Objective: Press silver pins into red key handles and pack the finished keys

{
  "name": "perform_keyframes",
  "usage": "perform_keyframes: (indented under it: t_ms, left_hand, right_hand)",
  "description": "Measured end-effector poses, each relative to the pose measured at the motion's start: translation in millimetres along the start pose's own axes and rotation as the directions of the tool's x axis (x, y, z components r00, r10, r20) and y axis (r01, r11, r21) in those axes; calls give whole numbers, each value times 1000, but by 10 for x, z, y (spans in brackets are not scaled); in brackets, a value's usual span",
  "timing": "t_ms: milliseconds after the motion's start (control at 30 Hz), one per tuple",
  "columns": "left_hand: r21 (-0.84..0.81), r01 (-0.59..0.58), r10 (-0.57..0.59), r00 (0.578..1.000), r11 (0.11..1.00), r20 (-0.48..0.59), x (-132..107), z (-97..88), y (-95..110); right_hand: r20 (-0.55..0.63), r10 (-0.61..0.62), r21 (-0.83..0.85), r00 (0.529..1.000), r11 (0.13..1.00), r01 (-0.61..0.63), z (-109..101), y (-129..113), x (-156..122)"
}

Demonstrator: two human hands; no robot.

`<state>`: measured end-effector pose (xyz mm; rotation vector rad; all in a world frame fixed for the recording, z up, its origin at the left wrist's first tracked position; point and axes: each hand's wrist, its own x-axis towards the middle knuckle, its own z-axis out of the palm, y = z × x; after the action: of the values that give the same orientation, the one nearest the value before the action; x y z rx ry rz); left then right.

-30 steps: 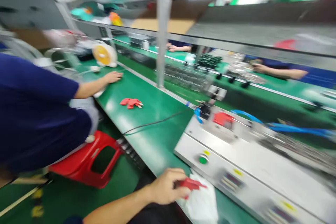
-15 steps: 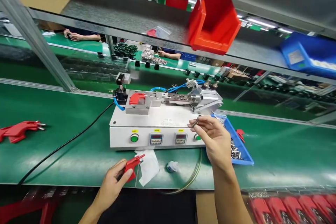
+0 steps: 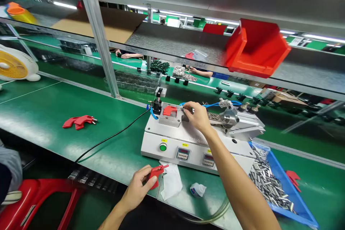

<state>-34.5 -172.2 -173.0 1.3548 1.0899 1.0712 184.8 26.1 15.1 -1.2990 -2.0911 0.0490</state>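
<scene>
My left hand [image 3: 138, 186] grips a small red plastic part [image 3: 155, 174] at the near edge of the green bench, just in front of the grey press machine [image 3: 188, 138]. My right hand [image 3: 198, 115] reaches over the machine's top, fingers pinched on a small metal pin beside the red part [image 3: 169, 110] seated in the fixture. A blue tray [image 3: 289, 190] full of metal pins lies to the right of the machine.
Red parts [image 3: 79, 121] lie on the green conveyor [image 3: 48, 107] to the left. A white cloth [image 3: 171, 181] and a small bottle [image 3: 197, 189] sit before the machine. A red bin [image 3: 256, 48] stands on the shelf above. Other people's hands [image 3: 126, 55] work across the line.
The view swung from left toward the machine. My right hand rose from near the pin tray to the fixture on top. My left hand kept hold of the red part.
</scene>
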Motion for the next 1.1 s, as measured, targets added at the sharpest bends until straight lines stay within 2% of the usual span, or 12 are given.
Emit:
perform_keyframes:
  t_ms: [167, 233, 367, 467, 600, 800, 1000, 1100]
  left_hand:
    - [45, -25, 25, 1000, 999, 6, -1, -7, 2]
    - [65, -30, 29, 999, 997, 22, 7, -15, 20]
    - [105, -51, 45, 997, 993, 60, 24, -42, 78]
    - [110, -57, 52, 998, 992, 43, 24, -60, 117]
    - [101, -75, 74, 997, 992, 16, 11, -65, 121]
    - [67, -73, 69, 995, 995, 69, 15, -47, 44]
    - [51, -67, 63, 995, 996, 84, 30, -62, 20]
    - [50, -72, 69, 996, 996, 65, 28, -57, 17]
  right_hand:
    - [49, -26, -82, 998, 996, 30, 72, -6, -18]
    - [80, -33, -183, 996, 982, 47, 61, -66, -57]
    - [178, -30, -478, 983, 871, 113, 48, -220, -84]
    - [234, 6, -533, 972, 837, 123, 40, -268, -70]
    - [244, 21, -518, 970, 848, 112, 0, -193, -87]
    - [142, -133, -294, 981, 941, 170, 44, -153, -89]
    - [251, -99, -177, 963, 973, 146, 254, -238, 228]
    - [262, -107, -153, 959, 977, 150, 277, -227, 362]
